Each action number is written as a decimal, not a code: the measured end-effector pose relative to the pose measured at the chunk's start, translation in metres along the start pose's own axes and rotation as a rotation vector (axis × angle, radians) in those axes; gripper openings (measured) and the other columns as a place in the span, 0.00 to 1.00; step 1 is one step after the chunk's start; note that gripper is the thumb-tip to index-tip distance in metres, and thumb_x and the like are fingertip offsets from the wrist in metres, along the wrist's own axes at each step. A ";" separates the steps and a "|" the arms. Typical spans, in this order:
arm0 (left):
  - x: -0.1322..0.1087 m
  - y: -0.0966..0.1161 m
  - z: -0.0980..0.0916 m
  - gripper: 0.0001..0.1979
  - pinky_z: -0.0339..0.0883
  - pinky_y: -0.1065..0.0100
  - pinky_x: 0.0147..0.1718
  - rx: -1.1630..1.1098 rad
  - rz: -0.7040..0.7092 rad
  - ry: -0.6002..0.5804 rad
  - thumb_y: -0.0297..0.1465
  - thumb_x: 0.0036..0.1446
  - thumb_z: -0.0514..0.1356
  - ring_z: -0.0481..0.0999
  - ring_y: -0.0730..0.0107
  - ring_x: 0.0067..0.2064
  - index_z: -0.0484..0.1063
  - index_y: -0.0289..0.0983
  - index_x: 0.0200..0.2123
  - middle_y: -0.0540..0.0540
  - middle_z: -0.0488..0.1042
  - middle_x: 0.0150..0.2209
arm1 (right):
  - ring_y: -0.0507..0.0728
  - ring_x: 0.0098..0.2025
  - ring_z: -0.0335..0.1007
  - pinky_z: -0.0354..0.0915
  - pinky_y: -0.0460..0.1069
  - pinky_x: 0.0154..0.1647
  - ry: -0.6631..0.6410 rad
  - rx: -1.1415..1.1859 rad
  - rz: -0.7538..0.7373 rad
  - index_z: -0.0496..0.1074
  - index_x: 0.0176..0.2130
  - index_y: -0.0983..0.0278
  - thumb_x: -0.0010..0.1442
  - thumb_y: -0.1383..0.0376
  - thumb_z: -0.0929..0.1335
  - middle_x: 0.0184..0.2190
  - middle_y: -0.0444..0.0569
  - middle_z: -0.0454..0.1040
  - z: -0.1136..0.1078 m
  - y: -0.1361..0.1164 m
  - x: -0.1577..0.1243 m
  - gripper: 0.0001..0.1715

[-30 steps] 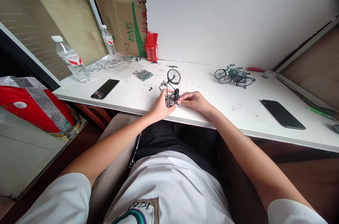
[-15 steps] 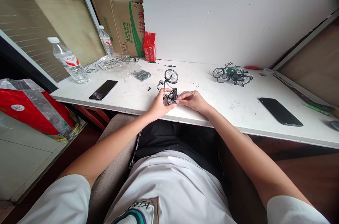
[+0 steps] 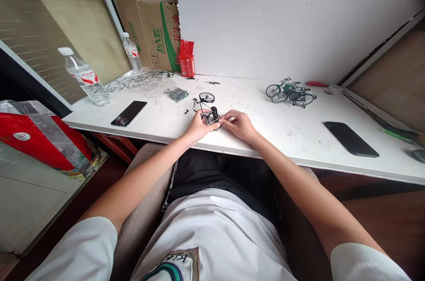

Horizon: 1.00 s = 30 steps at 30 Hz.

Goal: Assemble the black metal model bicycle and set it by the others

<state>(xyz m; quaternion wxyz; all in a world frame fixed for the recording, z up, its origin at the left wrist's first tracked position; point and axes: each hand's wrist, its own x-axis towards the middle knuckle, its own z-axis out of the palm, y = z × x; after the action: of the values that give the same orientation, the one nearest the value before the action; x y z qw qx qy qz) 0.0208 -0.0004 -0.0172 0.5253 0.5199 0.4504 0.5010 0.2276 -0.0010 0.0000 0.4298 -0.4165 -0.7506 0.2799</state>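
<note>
Both forearms rise from the bottom corners of the frame and meet just above centre, at the near edge of the white table point(image 3: 299, 130). The left hand point(image 3: 198, 123) is curled around the black model bicycle point(image 3: 207, 106), with thumb and fingers closed on its lower frame. The right hand point(image 3: 239, 125) comes in from the other side with fingertips pinched at the rear end. It seems to grip a small part there, though the piece is too tiny to make out. The bicycle is tilted, front wheel toward the top of the frame, and its rear half is hidden between the fingers.

Right of centre stand the green model bicycles point(image 3: 290, 92), well apart from the hands. A dark phone point(image 3: 129, 112) lies left of centre and a second phone point(image 3: 351, 144) lies at the right. At the left stands a water bottle point(image 3: 84, 78). Behind it are a smaller bottle point(image 3: 132, 52), a cardboard box point(image 3: 156, 35) and a red carton point(image 3: 187, 60). A white foam board point(image 3: 282, 15) fills the upper frame. A red plastic bag point(image 3: 36, 137) sits at the left edge, below the table — the objects at the far right edge are cut off and blurred.
</note>
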 end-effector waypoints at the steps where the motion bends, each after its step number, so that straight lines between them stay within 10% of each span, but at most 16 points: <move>1: 0.000 -0.001 0.000 0.38 0.76 0.58 0.52 -0.004 0.005 -0.004 0.29 0.44 0.80 0.80 0.61 0.49 0.67 0.40 0.55 0.44 0.78 0.46 | 0.61 0.43 0.79 0.71 0.54 0.39 0.001 -0.001 -0.005 0.84 0.38 0.60 0.65 0.45 0.75 0.42 0.53 0.83 0.000 0.000 0.000 0.21; 17: -0.007 0.001 -0.001 0.33 0.74 0.59 0.49 0.079 0.099 -0.026 0.30 0.48 0.78 0.81 0.61 0.45 0.67 0.38 0.54 0.45 0.80 0.42 | 0.56 0.33 0.63 0.62 0.53 0.39 0.019 -0.001 0.001 0.64 0.34 0.59 0.75 0.39 0.61 0.30 0.45 0.68 -0.001 0.004 -0.003 0.30; 30: -0.004 -0.006 -0.004 0.36 0.75 0.57 0.51 -0.009 0.089 -0.052 0.31 0.48 0.78 0.82 0.60 0.48 0.65 0.40 0.56 0.43 0.81 0.46 | 0.64 0.51 0.81 0.73 0.55 0.47 0.146 0.102 0.052 0.84 0.40 0.60 0.64 0.48 0.76 0.46 0.54 0.86 -0.002 -0.007 -0.005 0.19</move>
<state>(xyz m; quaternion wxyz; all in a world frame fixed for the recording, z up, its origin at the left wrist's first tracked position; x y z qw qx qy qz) 0.0166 -0.0041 -0.0235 0.5164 0.5498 0.4107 0.5123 0.2283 -0.0087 0.0038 0.4967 -0.4330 -0.6908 0.2977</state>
